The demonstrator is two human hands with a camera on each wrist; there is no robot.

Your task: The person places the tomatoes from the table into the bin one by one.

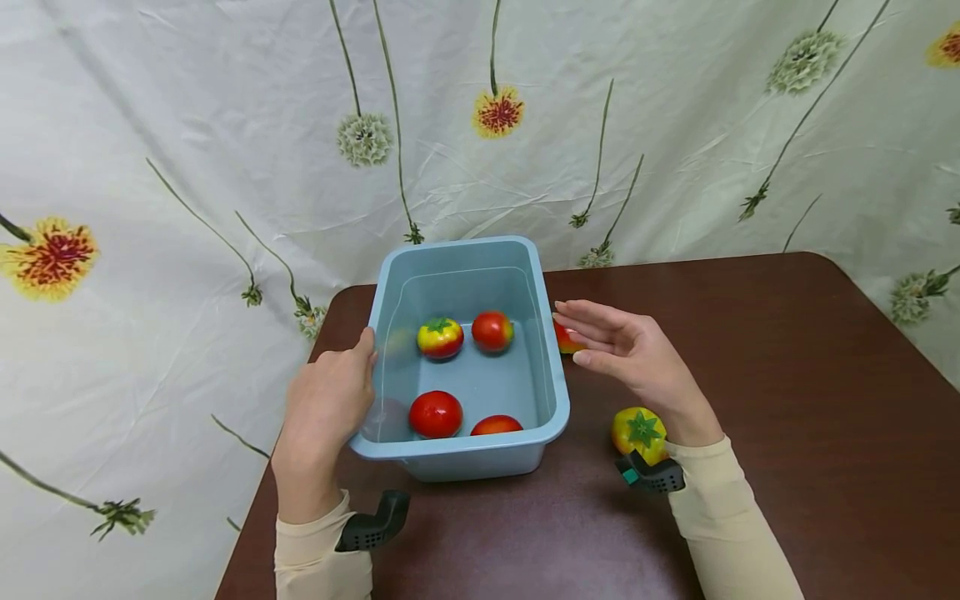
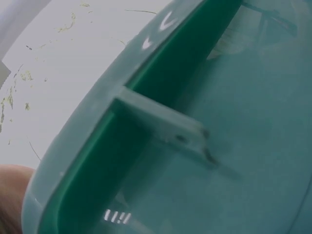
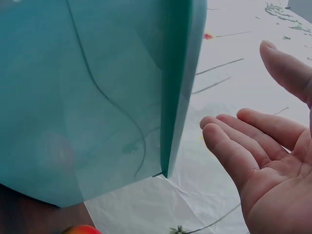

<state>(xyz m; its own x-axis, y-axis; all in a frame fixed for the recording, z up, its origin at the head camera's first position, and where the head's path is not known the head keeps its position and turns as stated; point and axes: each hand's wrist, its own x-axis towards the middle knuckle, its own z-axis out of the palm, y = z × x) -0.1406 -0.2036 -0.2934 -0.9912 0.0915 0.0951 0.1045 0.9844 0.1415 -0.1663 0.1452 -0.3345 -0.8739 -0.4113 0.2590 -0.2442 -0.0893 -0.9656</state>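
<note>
A light blue plastic bin (image 1: 472,461) stands in the middle of the head view. Inside it are several tomatoes: a yellow-and-red one with a green star-shaped top (image 1: 440,338), a round red one (image 1: 492,331), a deep red one (image 1: 436,414), and one partly hidden by the front rim (image 1: 497,425). My left hand (image 1: 330,396) grips the bin's left rim, its fingers mostly hidden below it. Just right of the opposite rim, my right hand (image 1: 626,342) is held with fingers extended and nothing in it. Behind those fingers shows part of a red-and-yellow tomato (image 1: 567,337).
A yellow tomato with a green star top (image 1: 639,433) lies by my right wrist, partly covered by the black wrist strap (image 1: 652,475). The dark brown table (image 1: 795,400) extends to the right. A white flower-printed cloth (image 1: 465,192) hangs behind and along the left side.
</note>
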